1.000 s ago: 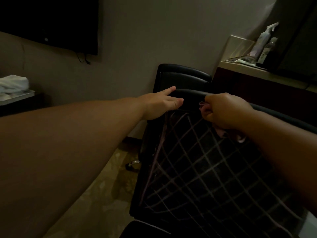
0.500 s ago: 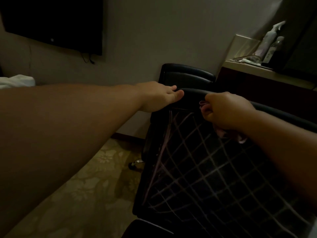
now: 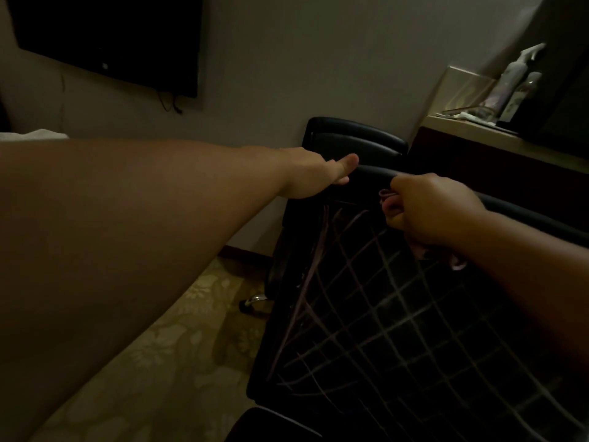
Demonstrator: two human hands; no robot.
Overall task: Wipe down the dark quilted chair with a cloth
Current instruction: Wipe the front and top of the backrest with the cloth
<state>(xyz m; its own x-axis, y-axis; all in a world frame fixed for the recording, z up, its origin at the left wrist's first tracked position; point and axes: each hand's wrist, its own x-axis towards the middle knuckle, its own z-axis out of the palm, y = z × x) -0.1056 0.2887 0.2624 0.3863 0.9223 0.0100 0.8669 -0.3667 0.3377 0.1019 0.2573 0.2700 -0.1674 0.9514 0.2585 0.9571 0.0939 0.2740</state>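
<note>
Two bare arms reach into the dim room, one from each side. Far on the left wall hangs one flat black screen [image 3: 108, 39], shaped like a box, with thin wires dangling under it. Below it the floor [image 3: 153, 355] is soft yellow carpet with a flower pattern.

One left hand [image 3: 314, 175] rests on the top edge of the dark quilted chair [image 3: 398, 330]. Its fingers [image 3: 349, 161] are straight and lie flat, gripping nothing. That chair fills the near right of the scene. Its back is black and smooth, with pale stitched lines that cross to make many little diamonds, and a round padded rim runs along the top. One shiny metal wheel leg [image 3: 253, 301] pokes out low on its left.

Behind it stands one more black chair [image 3: 353, 140], glossy and curved.

One right hand [image 3: 430, 208] is curled tight round one pink cloth [image 3: 387, 194], bunched and soft, held against the top of the quilted back.

Far right, one pale tabletop [image 3: 478, 134] carries two tall bottles [image 3: 513, 78].
</note>
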